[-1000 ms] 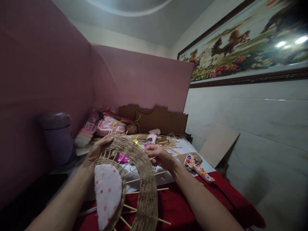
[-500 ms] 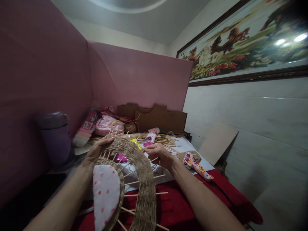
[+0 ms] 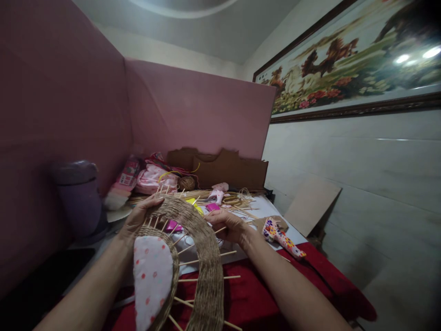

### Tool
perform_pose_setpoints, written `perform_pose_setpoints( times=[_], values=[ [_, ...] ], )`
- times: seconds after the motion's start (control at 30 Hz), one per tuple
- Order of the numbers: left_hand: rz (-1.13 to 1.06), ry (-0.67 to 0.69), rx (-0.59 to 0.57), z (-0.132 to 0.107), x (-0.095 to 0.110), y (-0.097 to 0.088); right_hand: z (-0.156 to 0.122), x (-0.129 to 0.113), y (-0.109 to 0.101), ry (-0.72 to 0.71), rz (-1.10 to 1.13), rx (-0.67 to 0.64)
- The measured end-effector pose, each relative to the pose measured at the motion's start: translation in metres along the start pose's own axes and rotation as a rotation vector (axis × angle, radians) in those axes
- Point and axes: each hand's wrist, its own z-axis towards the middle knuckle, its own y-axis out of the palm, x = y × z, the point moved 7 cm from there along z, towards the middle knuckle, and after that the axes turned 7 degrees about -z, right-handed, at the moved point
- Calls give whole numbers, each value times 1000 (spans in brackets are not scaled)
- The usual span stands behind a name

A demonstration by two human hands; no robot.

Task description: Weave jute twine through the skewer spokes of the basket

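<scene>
My left hand (image 3: pixel 141 214) grips the upper left of a half-round woven piece. Its wide outer band (image 3: pixel 208 266) is wound from brown twine over thin wooden sticks that fan out past the rim. An inner twine-edged half-round (image 3: pixel 153 276) is covered in white cloth with red dots. Close to the band's upper right edge is my right hand (image 3: pixel 229 225), its thumb and fingers pinched together. What lies between those fingertips is too small to make out.
A flower-patterned glue gun (image 3: pixel 282 239) lies at the right on the table. Behind the work are loose sticks (image 3: pixel 241 209), a twine ball (image 3: pixel 186 183), pink cloth (image 3: pixel 156 178) and cardboard (image 3: pixel 230 170). A purple container (image 3: pixel 81 202) stands at the left.
My right hand has shifted slightly down along the band's outer edge, uncovering more of the bright pink item behind it. My left hand and the woven piece stay nearly still.
</scene>
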Motion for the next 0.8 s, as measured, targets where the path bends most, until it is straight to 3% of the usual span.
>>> perform_pose_setpoints(
  times=[0.27, 0.6, 0.7, 0.8],
  values=[
    [44, 6, -11, 4, -4, -3, 0, -4, -3, -81, -73, 118],
    [255, 133, 229, 12, 4, -15, -1, -9, -10, -152, -145, 235],
    [415, 357, 350, -1, 22, -10, 0, -8, -13, -156, -163, 242],
    [793, 721, 425, -29, 43, 19, 2, -4, -18, -155, -181, 268]
  ],
)
